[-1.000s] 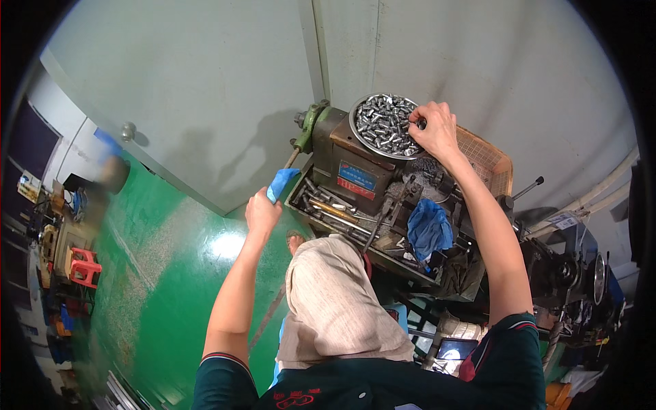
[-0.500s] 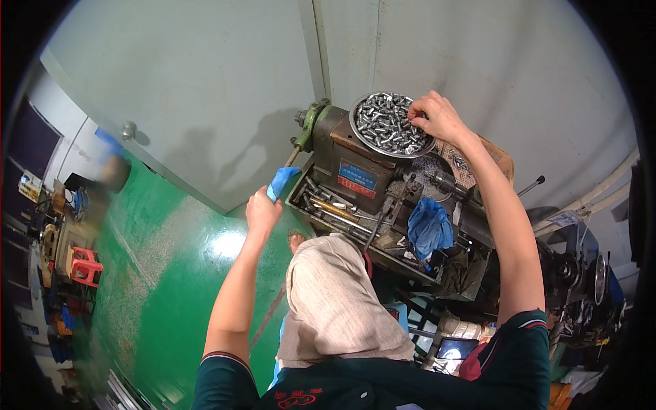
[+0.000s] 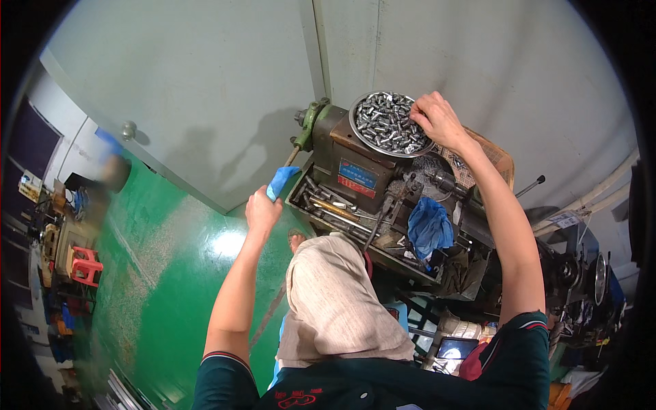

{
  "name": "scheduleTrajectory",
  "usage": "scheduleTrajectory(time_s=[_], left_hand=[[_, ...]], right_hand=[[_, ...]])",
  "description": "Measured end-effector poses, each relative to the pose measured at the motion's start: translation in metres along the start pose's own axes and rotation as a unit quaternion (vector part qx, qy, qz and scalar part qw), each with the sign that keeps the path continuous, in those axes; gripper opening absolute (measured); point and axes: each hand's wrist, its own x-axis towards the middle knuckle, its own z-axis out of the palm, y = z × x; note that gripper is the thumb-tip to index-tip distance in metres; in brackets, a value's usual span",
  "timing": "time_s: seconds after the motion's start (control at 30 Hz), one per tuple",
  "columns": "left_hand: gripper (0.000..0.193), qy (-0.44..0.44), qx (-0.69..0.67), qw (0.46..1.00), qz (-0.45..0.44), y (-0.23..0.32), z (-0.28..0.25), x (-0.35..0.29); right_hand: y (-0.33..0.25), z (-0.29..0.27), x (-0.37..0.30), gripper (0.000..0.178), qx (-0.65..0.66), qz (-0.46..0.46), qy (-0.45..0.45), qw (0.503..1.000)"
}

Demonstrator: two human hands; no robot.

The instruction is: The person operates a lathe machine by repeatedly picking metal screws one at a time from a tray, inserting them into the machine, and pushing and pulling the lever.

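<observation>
Left fingers wrap a blue-covered lever; right fingers are at a bowl of metal pieces.

Glare whitens the green floor; soft shadows darken the door.

One bowl; inside, metal parts past counting. Right of bowl: one basket. Left: one blue-wrapped lever, one doorknob. Below: one blue bundle.

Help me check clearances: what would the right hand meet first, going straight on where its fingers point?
The right hand would likely meet the metal pieces in the bowl; depth is unclear, so it may be touching them now.
</observation>
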Motion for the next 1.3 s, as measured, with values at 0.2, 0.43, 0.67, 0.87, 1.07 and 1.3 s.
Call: scheduleTrajectory(time_s=[0.2,0.43,0.67,0.87,1.07,1.3], left_hand=[[0.024,0.004,-0.007,1.000,0.003,0.000,0.000,0.000],[0.022,0.010,-0.012,1.000,0.003,0.000,0.001,-0.001],[0.024,0.001,-0.009,1.000,-0.001,0.001,0.000,-0.001],[0.027,0.012,-0.005,1.000,0.005,-0.002,0.003,0.000],[0.026,0.018,-0.015,1.000,0.012,-0.001,0.002,-0.001],[0.021,0.009,-0.020,1.000,0.004,0.001,0.000,-0.001]], right_hand=[[-0.015,-0.009,-0.006,0.019,0.072,0.084,0.018,0.994],[-0.015,-0.008,-0.004,0.017,0.313,0.181,0.073,0.930],[-0.002,-0.008,-0.011,0.015,0.327,0.220,0.106,0.913],[0.030,-0.002,-0.028,0.018,0.267,0.250,0.248,0.897],[0.066,0.020,-0.059,0.022,0.213,0.347,0.234,0.883],[0.063,0.064,-0.087,0.016,0.212,0.359,0.082,0.905]])
